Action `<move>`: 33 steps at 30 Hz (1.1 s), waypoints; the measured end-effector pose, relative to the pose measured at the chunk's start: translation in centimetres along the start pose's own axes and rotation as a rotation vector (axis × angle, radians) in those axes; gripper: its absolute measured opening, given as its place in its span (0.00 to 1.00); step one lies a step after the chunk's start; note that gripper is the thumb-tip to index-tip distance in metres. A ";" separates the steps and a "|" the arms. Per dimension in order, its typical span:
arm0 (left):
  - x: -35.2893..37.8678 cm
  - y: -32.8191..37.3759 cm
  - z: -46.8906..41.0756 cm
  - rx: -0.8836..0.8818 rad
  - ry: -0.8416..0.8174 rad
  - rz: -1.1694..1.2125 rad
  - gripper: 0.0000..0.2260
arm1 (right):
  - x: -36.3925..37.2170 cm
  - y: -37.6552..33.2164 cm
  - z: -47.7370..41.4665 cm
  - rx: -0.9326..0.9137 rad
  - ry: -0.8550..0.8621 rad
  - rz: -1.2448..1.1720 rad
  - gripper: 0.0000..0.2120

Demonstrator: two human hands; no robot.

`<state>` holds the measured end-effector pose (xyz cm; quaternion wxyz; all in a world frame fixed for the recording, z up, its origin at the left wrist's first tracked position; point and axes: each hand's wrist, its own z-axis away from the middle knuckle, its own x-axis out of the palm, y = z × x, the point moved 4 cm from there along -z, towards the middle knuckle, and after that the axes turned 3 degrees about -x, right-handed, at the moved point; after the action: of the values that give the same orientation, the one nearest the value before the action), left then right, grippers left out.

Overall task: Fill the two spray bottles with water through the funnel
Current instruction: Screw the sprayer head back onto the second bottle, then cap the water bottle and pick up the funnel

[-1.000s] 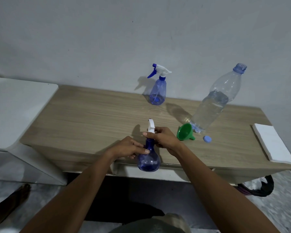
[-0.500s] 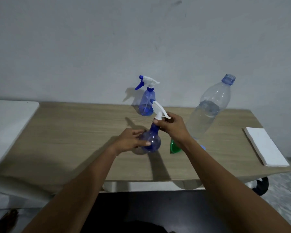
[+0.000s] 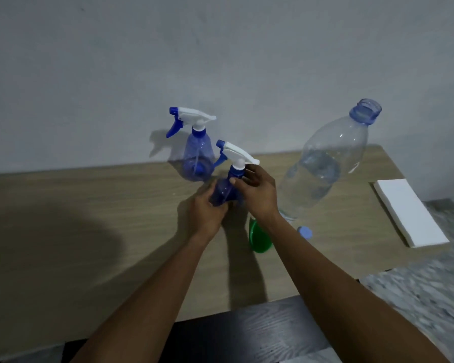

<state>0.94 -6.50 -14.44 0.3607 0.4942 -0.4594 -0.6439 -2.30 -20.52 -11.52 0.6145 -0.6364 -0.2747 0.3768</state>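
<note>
Being held in both hands over the middle of the table (image 3: 89,218), the near spray bottle (image 3: 224,191) is wrapped round its body by the left hand (image 3: 205,213), and its blue collar is pinched by the right hand (image 3: 260,197). Whether its base touches the wood cannot be told. The long axis is seen running nearly upright, trigger head on top, nozzle pointing left, so the collar lies directly under the right fingertips. A twist about that axis is what taking the head off would seem to call for. The green funnel (image 3: 257,241) is found nearer the right hand, half hidden beside its wrist. The far spray bottle (image 3: 197,158) is left capped by the wall, and the water bottle (image 3: 323,166) is stood open.
</note>
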 end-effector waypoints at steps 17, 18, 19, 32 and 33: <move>2.8 0.8 -4.8 -0.030 -0.107 -0.112 0.25 | 1.6 1.3 -6.2 0.097 0.181 0.177 0.17; 2.8 1.0 -4.9 -0.024 -0.109 -0.125 0.24 | 1.7 1.3 -6.3 0.101 0.180 0.175 0.18; 2.8 1.1 -5.1 -0.021 -0.114 -0.133 0.23 | 1.7 1.3 -6.3 0.104 0.178 0.177 0.18; -3.5 1.8 2.6 -0.144 -0.089 -0.218 0.22 | -1.7 -4.3 3.2 -0.061 -0.069 0.253 0.22; -4.1 2.2 3.9 -0.140 -0.071 -0.269 0.21 | -2.8 -4.6 4.9 -0.095 -0.094 0.254 0.21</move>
<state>-1.81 -2.54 -10.76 0.2884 0.5020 -0.3553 -0.7339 -7.32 -19.54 -6.41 0.5177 -0.6760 -0.2378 0.4674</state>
